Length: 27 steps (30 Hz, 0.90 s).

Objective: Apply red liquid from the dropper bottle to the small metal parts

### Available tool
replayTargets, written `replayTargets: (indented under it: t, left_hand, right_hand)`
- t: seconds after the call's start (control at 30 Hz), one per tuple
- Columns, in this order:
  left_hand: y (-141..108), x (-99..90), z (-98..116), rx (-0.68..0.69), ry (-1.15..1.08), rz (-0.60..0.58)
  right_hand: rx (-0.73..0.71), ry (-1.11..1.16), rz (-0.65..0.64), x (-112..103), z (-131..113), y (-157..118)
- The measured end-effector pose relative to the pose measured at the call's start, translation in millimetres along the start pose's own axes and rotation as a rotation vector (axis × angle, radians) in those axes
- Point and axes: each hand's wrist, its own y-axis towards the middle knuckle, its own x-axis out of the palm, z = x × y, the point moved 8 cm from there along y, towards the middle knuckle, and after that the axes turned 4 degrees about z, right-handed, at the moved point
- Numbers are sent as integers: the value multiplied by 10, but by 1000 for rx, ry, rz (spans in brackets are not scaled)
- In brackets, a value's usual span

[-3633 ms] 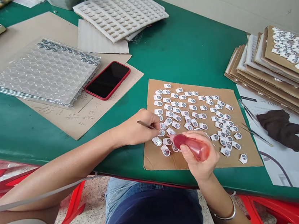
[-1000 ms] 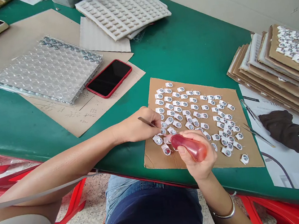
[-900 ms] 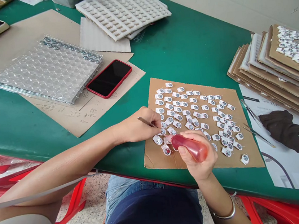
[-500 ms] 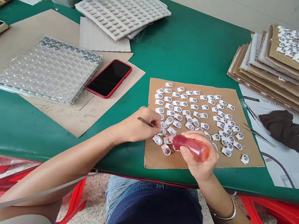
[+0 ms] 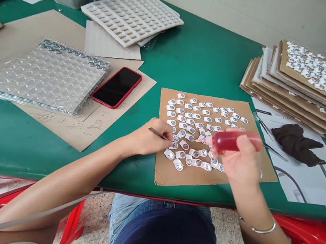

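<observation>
A brown cardboard sheet (image 5: 164, 169) on the green table carries several small white pieces with round metallic centres. At the sheet's left edge, my left hand (image 5: 151, 137) pinches metal tweezers (image 5: 157, 133), whose lower end is by one of the pieces (image 5: 174, 144). My right hand (image 5: 242, 163) is wrapped round a translucent bottle of red liquid (image 5: 232, 141). The bottle lies nearly level above the sheet, its narrow pink tip pointing left over the pieces. My right hand and the bottle hide the pieces at the sheet's lower right.
A red-edged phone (image 5: 117, 87) and a clear blister tray (image 5: 47, 78) lie at the left. White foam trays (image 5: 135, 16) are at the back. Stacked cardboard sheets (image 5: 292, 86) stand right, near a dark cloth (image 5: 296, 143) and more tweezers (image 5: 275, 151) on paper.
My right hand has moved right with the bottle, which has turned from tilted down to nearly level. My left hand stays by the same pieces. The view has shifted slightly.
</observation>
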Motion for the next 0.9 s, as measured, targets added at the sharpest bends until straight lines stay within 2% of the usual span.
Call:
replayTargets:
  t: [0.1, 0.23, 0.37, 0.47, 0.57, 0.73, 0.9]
  left_hand:
    - [2, 7, -12, -4, -2, 0]
    - [-3, 14, -10, -24, -18, -13]
    - [-15, -75, 47, 18, -16, 38]
    - [-56, -228, 107, 53, 30, 148]
    - [-162, -288, 174, 65, 97, 163]
    - [-442, -128, 160, 11, 109, 90]
    - [-622, 100, 39, -33, 73, 138]
  right_hand:
    - [71, 6, -48, 18, -78, 225]
    - [126, 43, -62, 120, 40, 376]
    - [83, 91, 19, 81, 182, 396]
    - [17, 85, 67, -12, 169, 394]
    - [-23, 93, 72, -46, 112, 390]
    - [-6, 110, 49, 26, 100, 335]
    - [-68, 119, 87, 65, 71, 272]
